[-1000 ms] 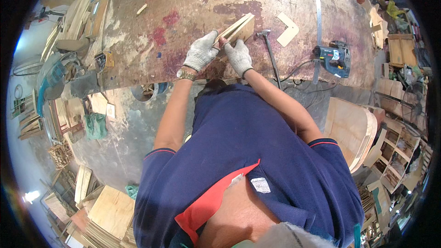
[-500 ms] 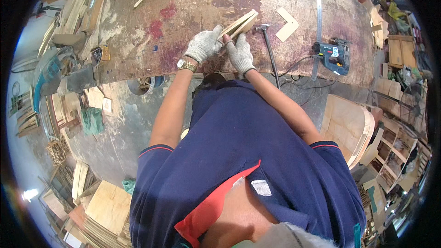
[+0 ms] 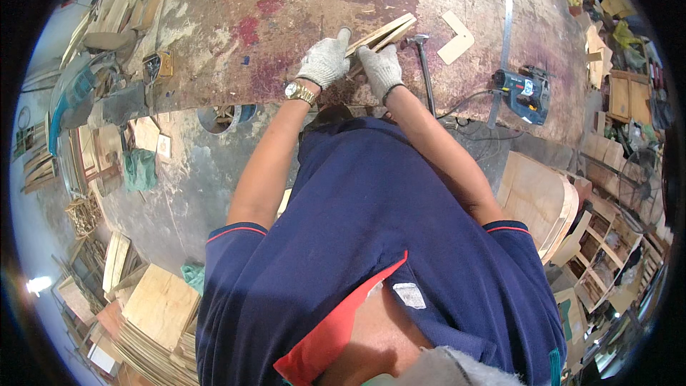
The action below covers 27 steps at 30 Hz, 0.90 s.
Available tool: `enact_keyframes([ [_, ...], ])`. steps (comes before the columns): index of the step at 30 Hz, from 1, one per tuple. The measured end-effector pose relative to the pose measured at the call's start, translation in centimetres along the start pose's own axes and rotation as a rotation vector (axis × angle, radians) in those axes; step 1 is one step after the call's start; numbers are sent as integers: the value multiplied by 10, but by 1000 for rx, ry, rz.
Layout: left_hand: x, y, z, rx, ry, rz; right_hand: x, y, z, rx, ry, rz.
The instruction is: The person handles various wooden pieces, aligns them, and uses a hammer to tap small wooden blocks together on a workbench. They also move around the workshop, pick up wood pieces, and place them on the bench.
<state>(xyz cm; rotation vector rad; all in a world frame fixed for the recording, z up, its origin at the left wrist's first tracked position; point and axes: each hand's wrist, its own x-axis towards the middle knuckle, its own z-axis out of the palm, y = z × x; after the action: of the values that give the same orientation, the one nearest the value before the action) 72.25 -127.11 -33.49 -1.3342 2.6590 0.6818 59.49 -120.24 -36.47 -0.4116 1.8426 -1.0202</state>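
Observation:
Two thin, pale wooden pieces (image 3: 391,28) are held over the bench at a slant, their far ends together and a narrow dark gap between them. My left hand (image 3: 325,61), in a knitted white glove, grips their near end at the left; its thumb is raised off the wood and the fingertips are hidden. Gloved as well, my right hand (image 3: 381,70) closes on the near right piece from below, thumb along the wood. A hammer (image 3: 422,64) lies just right of that hand, its handle running toward the bench's front edge.
On the worn bench (image 3: 300,0) lie an L-shaped wooden piece (image 3: 457,37), a corded blue jigsaw (image 3: 525,93), a long metal ruler (image 3: 507,7) and a tape measure (image 3: 157,66). Stacked boards (image 3: 161,307) stand at lower left; rounded wooden panels (image 3: 536,200) are at right.
My left thumb has lifted off the wood and points away from me. The right thumb has shifted along the near piece. The whole view has moved slightly, so the bench things appear farther right.

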Motion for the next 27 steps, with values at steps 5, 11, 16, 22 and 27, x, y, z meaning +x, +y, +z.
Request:
enact_keyframes([
  [5,3,-9,-3,-19,-12,-10,7,-9,6,104,-28,10],
  [11,21,-31,-14,-136,-89,119,17,-6,6,14,-187,-35],
  [16,20,-35,-19,-146,-100,182,22,2,-3,-24,-262,-49],
  [22,25,-29,-27,-37,-115,244,15,13,-20,-22,-224,-108],
  [27,10,-102,-81,-261,92,-174,-12,45,-95,-73,-357,-456],
])
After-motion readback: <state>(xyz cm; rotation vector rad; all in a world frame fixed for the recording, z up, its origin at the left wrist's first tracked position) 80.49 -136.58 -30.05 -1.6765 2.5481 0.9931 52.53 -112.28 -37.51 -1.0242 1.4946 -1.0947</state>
